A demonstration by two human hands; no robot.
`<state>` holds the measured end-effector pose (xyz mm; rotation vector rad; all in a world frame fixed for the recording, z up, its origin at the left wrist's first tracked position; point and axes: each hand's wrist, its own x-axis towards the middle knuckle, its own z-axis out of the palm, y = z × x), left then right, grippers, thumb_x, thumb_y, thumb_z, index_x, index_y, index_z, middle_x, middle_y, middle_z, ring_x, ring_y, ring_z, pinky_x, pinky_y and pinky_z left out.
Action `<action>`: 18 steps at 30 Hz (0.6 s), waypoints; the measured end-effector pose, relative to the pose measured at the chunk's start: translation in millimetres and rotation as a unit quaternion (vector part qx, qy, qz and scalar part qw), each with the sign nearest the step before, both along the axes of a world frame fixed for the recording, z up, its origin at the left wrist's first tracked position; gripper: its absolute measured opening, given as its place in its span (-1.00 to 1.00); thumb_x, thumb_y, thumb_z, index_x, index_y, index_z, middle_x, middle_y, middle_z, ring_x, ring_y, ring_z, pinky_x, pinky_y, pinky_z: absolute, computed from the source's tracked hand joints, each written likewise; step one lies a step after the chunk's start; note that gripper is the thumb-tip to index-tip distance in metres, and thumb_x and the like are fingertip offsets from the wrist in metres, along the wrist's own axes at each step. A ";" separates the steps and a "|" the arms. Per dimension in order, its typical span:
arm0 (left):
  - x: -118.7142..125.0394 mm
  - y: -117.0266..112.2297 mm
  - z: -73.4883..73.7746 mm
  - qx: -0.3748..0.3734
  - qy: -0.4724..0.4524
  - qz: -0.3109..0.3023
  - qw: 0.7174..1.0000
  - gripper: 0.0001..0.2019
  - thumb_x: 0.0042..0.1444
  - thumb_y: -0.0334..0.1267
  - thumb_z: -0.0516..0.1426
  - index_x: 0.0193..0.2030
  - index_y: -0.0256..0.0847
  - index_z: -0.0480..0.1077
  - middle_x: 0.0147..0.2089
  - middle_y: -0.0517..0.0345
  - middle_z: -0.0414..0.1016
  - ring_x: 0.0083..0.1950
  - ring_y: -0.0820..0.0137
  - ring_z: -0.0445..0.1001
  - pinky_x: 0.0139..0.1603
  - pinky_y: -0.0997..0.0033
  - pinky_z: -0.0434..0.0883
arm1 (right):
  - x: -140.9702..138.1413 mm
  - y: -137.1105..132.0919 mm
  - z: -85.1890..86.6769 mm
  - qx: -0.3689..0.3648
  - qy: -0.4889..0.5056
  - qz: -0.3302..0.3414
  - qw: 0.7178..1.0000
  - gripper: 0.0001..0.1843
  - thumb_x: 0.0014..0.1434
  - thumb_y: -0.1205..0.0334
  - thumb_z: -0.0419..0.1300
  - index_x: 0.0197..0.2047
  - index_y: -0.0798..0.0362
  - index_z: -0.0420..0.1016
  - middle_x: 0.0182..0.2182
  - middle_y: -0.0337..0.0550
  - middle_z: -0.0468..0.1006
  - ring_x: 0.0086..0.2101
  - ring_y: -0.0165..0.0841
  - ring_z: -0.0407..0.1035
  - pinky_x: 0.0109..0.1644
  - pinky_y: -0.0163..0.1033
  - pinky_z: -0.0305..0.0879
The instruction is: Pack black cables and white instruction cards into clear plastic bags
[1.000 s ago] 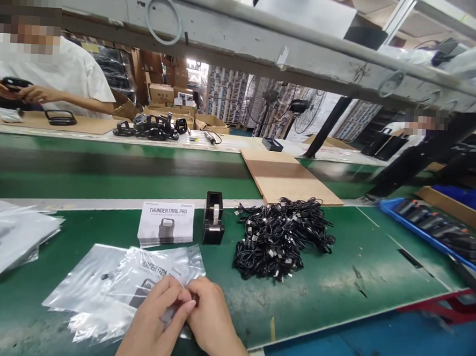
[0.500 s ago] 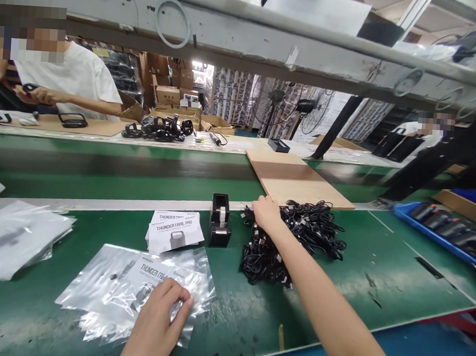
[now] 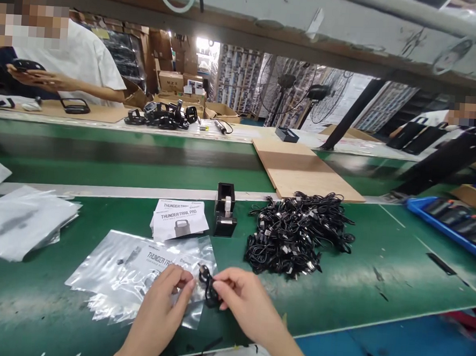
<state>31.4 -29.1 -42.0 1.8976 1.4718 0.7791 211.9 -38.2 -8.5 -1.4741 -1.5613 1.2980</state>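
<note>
Black cable [image 3: 209,293] sits pinched in my right hand [image 3: 250,303]; my left hand [image 3: 166,298] grips the clear bag [image 3: 136,266], seemingly for steadiness

Cable [image 3: 208,291]: black, coiled into a compact bundle, metal plug end uppermost; held tilted in the fingertips of the right hand [image 3: 250,302]. Plastic bag [image 3: 145,272]: clear, creased, printed leaflet inside; lying beneath and beyond the left hand [image 3: 166,300], which pinches its edge.
</note>
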 end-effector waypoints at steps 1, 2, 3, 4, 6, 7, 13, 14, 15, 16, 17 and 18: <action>-0.5 -0.1 -0.6 0.003 -0.013 0.014 1.000 -0.81 0.16 -0.15 -0.04 -0.40 -0.14 0.28 -0.41 0.20 0.32 -0.35 0.37 0.35 -0.33 0.40 0.33 | -4.7 -5.4 -6.0 0.009 -0.029 0.002 1.000 -0.79 0.12 0.26 0.05 -0.33 0.08 0.51 -0.46 -0.21 0.49 -0.51 -0.42 0.37 -0.43 -0.36 0.26; -1.0 -0.3 -1.0 0.007 -0.026 0.026 0.999 -0.81 0.16 -0.15 -0.03 -0.39 -0.14 0.28 -0.41 0.21 0.32 -0.36 0.38 0.35 -0.33 0.41 0.33 | -7.1 -8.0 -9.6 0.029 -0.070 0.007 0.997 -0.79 0.11 0.29 0.06 -0.35 0.05 0.53 -0.45 -0.20 0.49 -0.48 -0.41 0.38 -0.40 -0.36 0.24; -1.3 -0.9 -1.1 0.013 -0.039 0.036 0.999 -0.81 0.16 -0.14 -0.03 -0.39 -0.14 0.27 -0.41 0.21 0.31 -0.36 0.38 0.34 -0.32 0.41 0.33 | -7.9 -8.5 -10.7 0.051 -0.109 0.017 0.993 -0.79 0.10 0.32 0.06 -0.38 0.03 0.55 -0.45 -0.20 0.50 -0.45 -0.40 0.38 -0.37 -0.35 0.21; -1.6 -1.7 -0.8 0.018 -0.048 0.040 0.998 -0.82 0.15 -0.14 -0.02 -0.39 -0.14 0.27 -0.41 0.21 0.30 -0.35 0.38 0.34 -0.31 0.41 0.33 | -7.7 -7.4 -9.7 0.070 -0.142 0.029 0.987 -0.78 0.10 0.34 0.07 -0.40 0.01 0.55 -0.46 -0.21 0.51 -0.43 -0.39 0.38 -0.35 -0.35 0.19; -1.7 -4.0 0.7 0.025 -0.058 0.039 0.997 -0.83 0.15 -0.15 -0.01 -0.40 -0.14 0.28 -0.38 0.20 0.30 -0.30 0.37 0.34 -0.27 0.40 0.32 | -6.3 -2.8 -4.2 0.088 -0.183 0.043 0.978 -0.77 0.10 0.36 0.07 -0.45 0.00 0.55 -0.51 -0.23 0.51 -0.43 -0.39 0.37 -0.35 -0.35 0.15; -1.6 -5.3 1.7 0.025 -0.061 0.036 0.997 -0.83 0.15 -0.15 0.00 -0.40 -0.14 0.28 -0.36 0.19 0.29 -0.29 0.37 0.34 -0.26 0.40 0.32 | -6.1 -0.3 -1.4 0.090 -0.194 0.051 0.975 -0.77 0.10 0.35 0.08 -0.47 0.00 0.54 -0.53 -0.25 0.51 -0.45 -0.40 0.36 -0.37 -0.36 0.13; -3.5 -8.5 2.1 0.007 -0.083 0.043 0.996 -0.82 0.15 -0.13 -0.01 -0.40 -0.13 0.27 -0.32 0.19 0.26 -0.24 0.36 0.33 -0.21 0.39 0.30 | -11.0 4.0 -5.5 0.252 -0.313 0.008 0.916 -0.81 0.16 0.32 0.08 -0.41 0.03 0.50 -0.49 -0.19 0.50 -0.42 -0.35 0.28 -0.39 -0.32 0.10; -3.9 -7.8 1.2 0.004 -0.088 0.042 0.995 -0.82 0.15 -0.12 -0.01 -0.40 -0.13 0.27 -0.32 0.19 0.26 -0.24 0.36 0.32 -0.20 0.39 0.30 | -11.3 3.4 -8.0 0.306 -0.323 0.024 0.895 -0.79 0.18 0.33 0.05 -0.39 0.04 0.50 -0.50 -0.18 0.48 -0.42 -0.35 0.25 -0.39 -0.31 0.10; -4.2 -7.1 0.4 0.000 -0.093 0.041 0.995 -0.81 0.15 -0.12 -0.01 -0.40 -0.13 0.26 -0.32 0.19 0.25 -0.24 0.36 0.31 -0.20 0.38 0.29 | -11.2 3.0 -10.2 0.354 -0.320 0.057 0.877 -0.77 0.20 0.33 0.02 -0.38 0.05 0.49 -0.51 -0.18 0.47 -0.43 -0.36 0.22 -0.39 -0.31 0.10; -4.3 -6.6 -0.2 -0.007 -0.097 0.040 0.994 -0.81 0.15 -0.12 -0.01 -0.40 -0.13 0.26 -0.32 0.19 0.25 -0.24 0.36 0.31 -0.19 0.37 0.29 | -10.8 2.8 -12.2 0.393 -0.307 0.095 0.861 -0.75 0.22 0.34 -0.01 -0.37 0.05 0.48 -0.52 -0.19 0.45 -0.44 -0.37 0.20 -0.40 -0.32 0.11; -4.2 -6.2 -0.4 -0.015 -0.100 0.041 0.994 -0.81 0.15 -0.12 -0.01 -0.39 -0.13 0.26 -0.32 0.19 0.25 -0.24 0.36 0.30 -0.18 0.36 0.28 | -10.4 3.1 -14.1 0.423 -0.291 0.127 0.849 -0.74 0.24 0.35 -0.03 -0.35 0.06 0.47 -0.53 -0.19 0.44 -0.45 -0.38 0.19 -0.40 -0.33 0.13; -4.0 -6.2 -0.3 -0.024 -0.101 0.041 0.994 -0.81 0.16 -0.11 -0.01 -0.39 -0.13 0.26 -0.31 0.19 0.25 -0.23 0.35 0.30 -0.17 0.35 0.28 | -10.2 3.8 -16.2 0.445 -0.275 0.150 0.839 -0.73 0.25 0.36 -0.05 -0.33 0.07 0.46 -0.52 -0.19 0.44 -0.45 -0.39 0.19 -0.39 -0.34 0.15</action>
